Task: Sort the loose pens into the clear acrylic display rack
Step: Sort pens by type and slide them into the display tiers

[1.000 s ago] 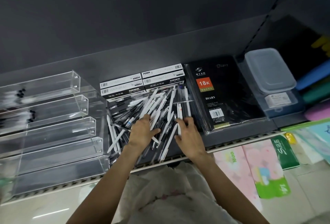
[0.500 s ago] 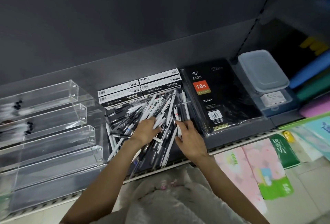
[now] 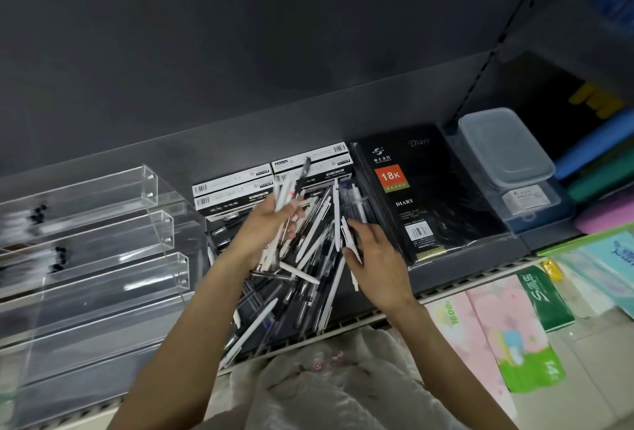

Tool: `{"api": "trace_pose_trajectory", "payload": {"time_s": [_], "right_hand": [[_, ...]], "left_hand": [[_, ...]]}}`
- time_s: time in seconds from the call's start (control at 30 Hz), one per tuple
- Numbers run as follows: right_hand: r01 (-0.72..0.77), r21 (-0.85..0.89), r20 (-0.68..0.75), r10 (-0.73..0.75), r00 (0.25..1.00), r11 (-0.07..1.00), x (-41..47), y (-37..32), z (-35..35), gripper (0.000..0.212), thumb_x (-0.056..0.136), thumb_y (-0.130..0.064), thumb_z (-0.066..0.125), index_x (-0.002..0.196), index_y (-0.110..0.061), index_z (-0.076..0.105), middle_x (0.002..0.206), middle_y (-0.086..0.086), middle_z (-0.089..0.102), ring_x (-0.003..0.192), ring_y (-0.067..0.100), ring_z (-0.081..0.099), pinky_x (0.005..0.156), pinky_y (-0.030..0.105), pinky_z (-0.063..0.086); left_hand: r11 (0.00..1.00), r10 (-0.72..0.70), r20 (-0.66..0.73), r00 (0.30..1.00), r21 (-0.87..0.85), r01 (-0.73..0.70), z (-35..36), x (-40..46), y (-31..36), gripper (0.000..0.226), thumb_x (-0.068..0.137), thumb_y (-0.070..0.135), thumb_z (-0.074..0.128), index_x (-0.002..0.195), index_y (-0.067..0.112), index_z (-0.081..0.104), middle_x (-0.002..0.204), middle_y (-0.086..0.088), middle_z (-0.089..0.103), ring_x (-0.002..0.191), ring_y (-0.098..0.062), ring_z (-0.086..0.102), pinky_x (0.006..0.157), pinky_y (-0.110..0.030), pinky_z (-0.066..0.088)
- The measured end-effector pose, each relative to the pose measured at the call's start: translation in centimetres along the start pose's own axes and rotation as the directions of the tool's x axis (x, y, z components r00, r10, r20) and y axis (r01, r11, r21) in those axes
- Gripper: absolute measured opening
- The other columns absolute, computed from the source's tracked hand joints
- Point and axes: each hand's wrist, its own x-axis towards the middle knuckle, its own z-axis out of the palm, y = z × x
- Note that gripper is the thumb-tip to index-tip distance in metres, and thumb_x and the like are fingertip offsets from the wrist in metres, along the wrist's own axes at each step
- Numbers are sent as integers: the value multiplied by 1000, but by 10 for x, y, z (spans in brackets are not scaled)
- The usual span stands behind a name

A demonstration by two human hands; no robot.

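Observation:
A heap of loose white and black pens [image 3: 302, 278] lies on the dark shelf in front of me. My left hand [image 3: 264, 227] grips a bunch of pens [image 3: 291, 189], lifted above the heap, their ends pointing up and away. My right hand [image 3: 374, 258] rests on the right side of the heap, its fingers curled round a white pen [image 3: 348, 237]. The clear acrylic display rack [image 3: 103, 258] stands to the left with several stepped troughs; the two upper troughs hold a few pens with dark tips [image 3: 37, 213].
Boxes of gel pens [image 3: 240, 186] are stacked behind the heap. A black diary [image 3: 422, 196] lies to the right, then a lidded plastic box [image 3: 504, 148]. Packets of paper goods [image 3: 497, 323] fill the shelf below. The shelf's front edge [image 3: 463, 292] runs under my wrists.
My left hand has closed on a bunch of pens and raised it off the heap. My right hand has shifted slightly right on the heap. The camera has tilted.

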Motion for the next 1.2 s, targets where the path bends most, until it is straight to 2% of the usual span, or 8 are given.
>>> {"api": "trace_pose_trajectory", "payload": {"time_s": [0.07,0.13,0.3,0.4,0.53,0.8,1.03,1.2], "right_hand": [[9,153,-33,-4,999,988,5,-5,-7,44,94,-26,55,136,-24,43,124,1,51,92,13,61,76,33,54],[3,348,-33,10,999,938,11,-15,-16,41,93,-21,58,133,-22,48,120,-2,55,87,-2,58,75,11,48],[-138,808,114,77,990,572,31,-51,-46,30,90,-18,61,120,-21,59,110,0,67,100,7,62,80,16,48],[-175,785,175,59,983,595,48,-63,-57,33,90,-26,61,123,-26,56,106,-1,67,83,-1,62,71,15,45],[-141,715,207,-15,978,685,65,-67,-64,28,89,-15,63,117,-16,59,102,20,68,63,5,55,56,17,43],[-25,554,389,-233,891,832,66,-73,-63,28,87,-15,65,116,-16,63,81,-7,68,69,-3,61,70,12,46],[-1,471,551,-293,781,882,70,-88,-59,30,85,-14,68,115,-16,64,86,-2,70,73,3,64,72,15,48],[38,383,657,-301,692,923,71,-102,-56,33,81,-4,71,113,-5,62,76,3,63,60,7,58,61,16,50]], "left_hand": [[908,-56,57,997,-413,74,-2,-6,7,37,91,22,56,125,9,55,86,3,68,58,-4,57,54,-16,51],[798,-56,129,990,-590,122,-2,-15,12,37,84,22,59,120,14,60,88,2,70,59,-5,60,54,-16,53],[825,-21,167,986,-554,111,10,-39,14,29,84,20,60,112,15,65,101,-3,73,67,-8,67,57,-16,54],[914,-6,118,993,-403,53,19,-53,12,16,92,19,56,106,17,62,99,0,74,71,-10,70,60,-17,54],[954,68,108,992,-298,-33,23,-65,9,15,93,21,54,107,15,58,93,-3,75,67,-9,68,61,-19,55],[851,73,103,992,-526,-7,32,-79,-3,22,98,18,45,115,12,58,94,-7,74,75,-16,71,67,-24,57],[740,12,139,990,-668,85,26,-91,-16,23,97,12,47,116,9,59,96,-10,74,80,-19,72,69,-29,58],[728,26,143,989,-681,79,25,-97,-24,23,96,6,47,115,5,59,99,-12,72,83,-19,71,76,-34,59]]}}
